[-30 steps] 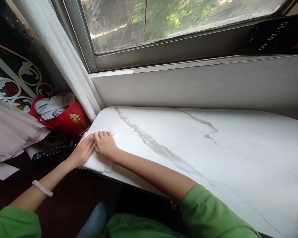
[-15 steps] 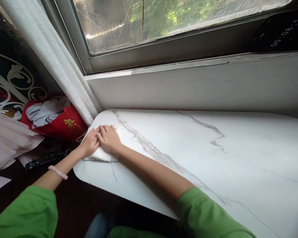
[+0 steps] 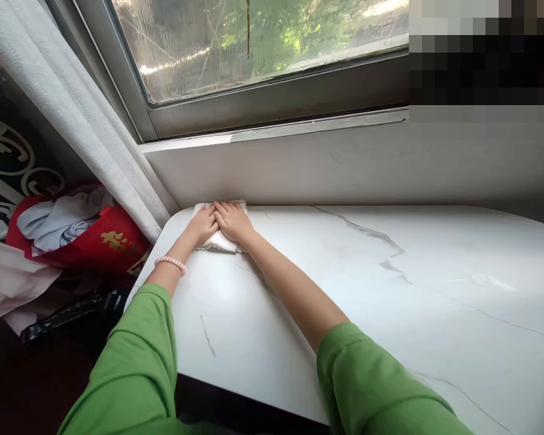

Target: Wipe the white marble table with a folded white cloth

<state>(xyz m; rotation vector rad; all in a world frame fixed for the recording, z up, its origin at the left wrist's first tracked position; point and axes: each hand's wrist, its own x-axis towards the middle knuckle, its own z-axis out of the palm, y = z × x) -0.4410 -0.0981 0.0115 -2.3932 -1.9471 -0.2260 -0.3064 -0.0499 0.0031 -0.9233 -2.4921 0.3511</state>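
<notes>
A white cloth (image 3: 222, 243) lies flat on the white marble-patterned table (image 3: 254, 320), near its far left corner by the wall. My left hand (image 3: 202, 225) rests on the left part of the cloth, fingers extended, with a pink beaded band at the wrist. Beside it, touching and slightly overlapping its fingertips, my right hand (image 3: 233, 221) presses flat on the cloth with its fingers stretched out. Parts of the cloth are hidden beneath both hands.
Behind the table stand a wall (image 3: 276, 169) and a metal-framed window (image 3: 254, 99). A pale curtain (image 3: 86, 127) hangs at the left. Beyond it a red bag (image 3: 127, 241) holds light clothes, with a black object (image 3: 68, 317) below.
Both hands and the cloth have moved right and away from me, from the table's left end to its far edge by the wall. The hands remain flat on the cloth.
</notes>
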